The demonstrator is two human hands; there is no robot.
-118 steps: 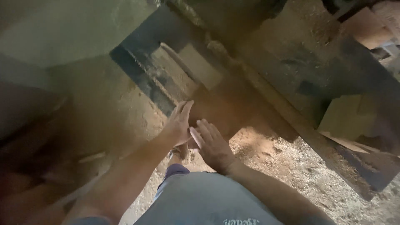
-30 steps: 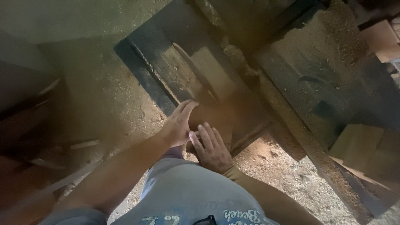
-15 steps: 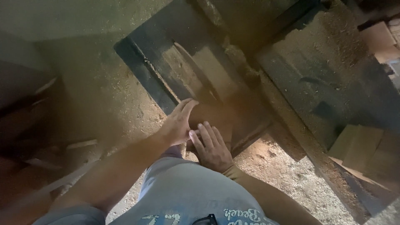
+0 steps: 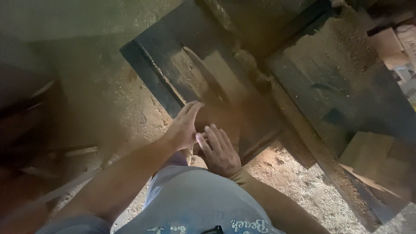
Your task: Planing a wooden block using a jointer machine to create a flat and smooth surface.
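Little has moved since the earlier frame: both hands stay flat on the wooden piece (image 4: 219, 117) on the dark bench (image 4: 164, 73). The left hand (image 4: 184, 128) and right hand (image 4: 220, 151) lie open, gripping nothing. The piece's long axis runs away from them, the left hand reaching farther along it.

packages: a pale cardboard box (image 4: 392, 45) at the upper right edge, boxy, tan-pink, partly cut off by the frame.
box flap: one open flap, lighter, catching daylight.
labels, signs, screens: none to be seen.
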